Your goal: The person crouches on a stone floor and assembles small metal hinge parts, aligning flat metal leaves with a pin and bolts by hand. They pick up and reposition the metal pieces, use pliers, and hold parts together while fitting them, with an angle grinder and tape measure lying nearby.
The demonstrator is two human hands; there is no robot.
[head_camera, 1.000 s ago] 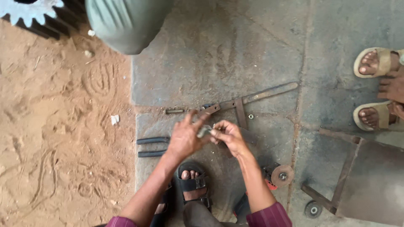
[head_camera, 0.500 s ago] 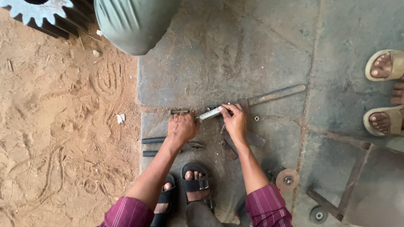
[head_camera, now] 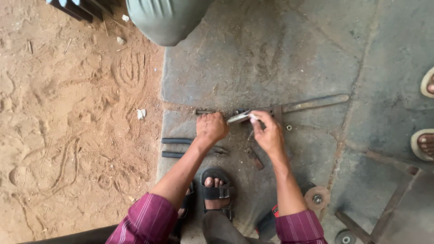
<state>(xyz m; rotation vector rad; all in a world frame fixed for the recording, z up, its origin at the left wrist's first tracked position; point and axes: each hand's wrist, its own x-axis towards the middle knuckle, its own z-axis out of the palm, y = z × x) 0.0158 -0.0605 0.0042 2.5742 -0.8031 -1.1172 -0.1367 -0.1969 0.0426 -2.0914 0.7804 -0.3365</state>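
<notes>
My left hand (head_camera: 211, 128) is closed in a fist on the stone floor, pressed down on the near end of a long flat metal bar (head_camera: 312, 103) that runs off to the right. My right hand (head_camera: 268, 132) pinches a small shiny metal tool (head_camera: 238, 118) between thumb and fingers, its tip at the bar's joint beside my left hand. A short bolt (head_camera: 204, 112) pokes out left of my fist. Pliers with dark handles (head_camera: 177, 147) lie just below my left wrist. What my left fingers enclose is hidden.
A small nut (head_camera: 289, 128) and a short metal strip (head_camera: 254, 158) lie near my right hand. An angle grinder disc (head_camera: 315, 198) sits by my right elbow, a metal frame with a wheel (head_camera: 384, 212) at lower right. Another person's sandalled feet (head_camera: 425, 143) stand at right. Sand covers the left.
Both hands have lowered from in front of me onto the bar on the floor. The view has shifted, so the other person's feet sit further right.
</notes>
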